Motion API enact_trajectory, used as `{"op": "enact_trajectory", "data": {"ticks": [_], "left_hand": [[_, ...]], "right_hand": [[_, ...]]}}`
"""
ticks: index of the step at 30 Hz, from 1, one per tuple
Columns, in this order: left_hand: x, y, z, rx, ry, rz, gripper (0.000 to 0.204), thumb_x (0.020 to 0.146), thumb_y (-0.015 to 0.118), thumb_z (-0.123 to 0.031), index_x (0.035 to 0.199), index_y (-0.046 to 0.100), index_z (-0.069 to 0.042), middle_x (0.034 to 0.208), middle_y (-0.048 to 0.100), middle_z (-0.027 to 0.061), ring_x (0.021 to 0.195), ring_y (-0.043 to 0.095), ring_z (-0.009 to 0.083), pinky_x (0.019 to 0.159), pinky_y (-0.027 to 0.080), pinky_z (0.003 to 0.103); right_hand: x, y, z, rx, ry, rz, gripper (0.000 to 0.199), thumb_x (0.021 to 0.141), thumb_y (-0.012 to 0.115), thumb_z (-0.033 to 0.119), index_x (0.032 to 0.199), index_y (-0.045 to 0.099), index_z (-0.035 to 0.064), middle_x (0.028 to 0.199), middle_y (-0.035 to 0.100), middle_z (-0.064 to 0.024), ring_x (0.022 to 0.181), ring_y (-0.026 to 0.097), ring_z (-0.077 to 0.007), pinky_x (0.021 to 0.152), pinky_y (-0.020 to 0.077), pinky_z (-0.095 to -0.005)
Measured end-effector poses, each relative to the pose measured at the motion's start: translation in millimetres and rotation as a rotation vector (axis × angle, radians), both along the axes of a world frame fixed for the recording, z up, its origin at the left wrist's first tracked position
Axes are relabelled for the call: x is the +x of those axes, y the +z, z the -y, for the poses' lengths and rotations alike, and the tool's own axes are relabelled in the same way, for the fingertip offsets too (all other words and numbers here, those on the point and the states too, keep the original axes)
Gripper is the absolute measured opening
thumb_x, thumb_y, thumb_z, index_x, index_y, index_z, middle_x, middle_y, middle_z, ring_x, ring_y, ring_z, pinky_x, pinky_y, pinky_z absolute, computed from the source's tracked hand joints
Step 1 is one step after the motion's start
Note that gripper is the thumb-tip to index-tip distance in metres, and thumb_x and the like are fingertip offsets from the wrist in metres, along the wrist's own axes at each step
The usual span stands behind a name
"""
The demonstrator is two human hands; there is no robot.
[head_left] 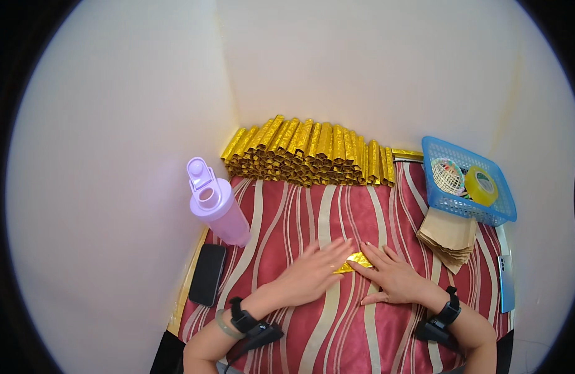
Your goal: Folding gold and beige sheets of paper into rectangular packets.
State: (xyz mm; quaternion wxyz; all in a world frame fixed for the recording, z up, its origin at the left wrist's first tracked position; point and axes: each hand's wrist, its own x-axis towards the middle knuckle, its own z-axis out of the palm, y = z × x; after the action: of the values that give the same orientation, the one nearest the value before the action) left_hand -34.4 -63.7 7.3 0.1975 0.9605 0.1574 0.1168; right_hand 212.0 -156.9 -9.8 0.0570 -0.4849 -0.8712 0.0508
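Observation:
A small flat strip of shiny gold paper [360, 260] lies on the striped cloth in front of me. My left hand [313, 269] rests flat over its left end, fingers stretched out and a little smeared. On its right end press the fingertips of my right hand [393, 274], with the fingers spread and the thumb held apart. Both palms hide parts of the strip. Farther back, many gold paper tubes [312, 149] are stacked in a wide pile against the wall, their open ends facing me.
Left of my hands stand a lilac shaker bottle [222, 212] and a black phone [208, 274]. At right a blue basket [505, 209] holds a roll of yellow tape [482, 186] and a small woven basket [447, 176]. Brown paper sheets [448, 234] and another phone [506, 283] lie nearby.

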Motion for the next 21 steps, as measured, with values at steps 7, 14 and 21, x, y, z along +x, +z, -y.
{"op": "enact_trajectory", "data": {"ticks": [7, 14, 21], "left_hand": [[18.2, -21.5, 14.3, -0.038, -0.034, -0.119, 0.078, 0.099, 0.053, -0.035, 0.147, 0.016, 0.014, 0.155, 0.013, 0.0336, 0.147, 0.016, 0.0422, 0.120, 0.019, 0.045], [-23.3, -21.3, 15.0, 0.046, 0.031, -0.205, 0.072, 0.097, 0.056, -0.034, 0.146, 0.027, 0.010, 0.155, 0.018, 0.0318, 0.145, 0.021, 0.0428, 0.119, 0.024, 0.045], [-33.1, -21.5, 20.5, 0.093, 0.069, -0.187, 0.069, 0.096, 0.057, -0.035, 0.144, 0.033, 0.008, 0.153, 0.023, 0.0309, 0.143, 0.026, 0.0429, 0.117, 0.028, 0.046]], "right_hand": [[4.5, -3.9, 1.8, 0.019, 0.009, -0.028, 0.089, 0.084, 0.055, 0.070, 0.150, 0.036, 0.0129, 0.153, 0.028, -0.0285, 0.145, 0.025, -0.0393, 0.116, 0.0240, -0.0512], [6.2, -2.8, 2.1, 0.030, -0.014, -0.033, 0.095, 0.085, 0.055, 0.068, 0.148, 0.034, -0.0003, 0.152, 0.032, -0.0281, 0.145, 0.027, -0.0354, 0.117, 0.0234, -0.0488], [-26.8, 14.1, -3.7, -0.012, -0.048, 0.058, 0.104, 0.084, 0.055, 0.068, 0.149, 0.023, -0.0079, 0.153, 0.029, -0.0283, 0.146, 0.024, -0.0360, 0.118, 0.0224, -0.0472]]}}
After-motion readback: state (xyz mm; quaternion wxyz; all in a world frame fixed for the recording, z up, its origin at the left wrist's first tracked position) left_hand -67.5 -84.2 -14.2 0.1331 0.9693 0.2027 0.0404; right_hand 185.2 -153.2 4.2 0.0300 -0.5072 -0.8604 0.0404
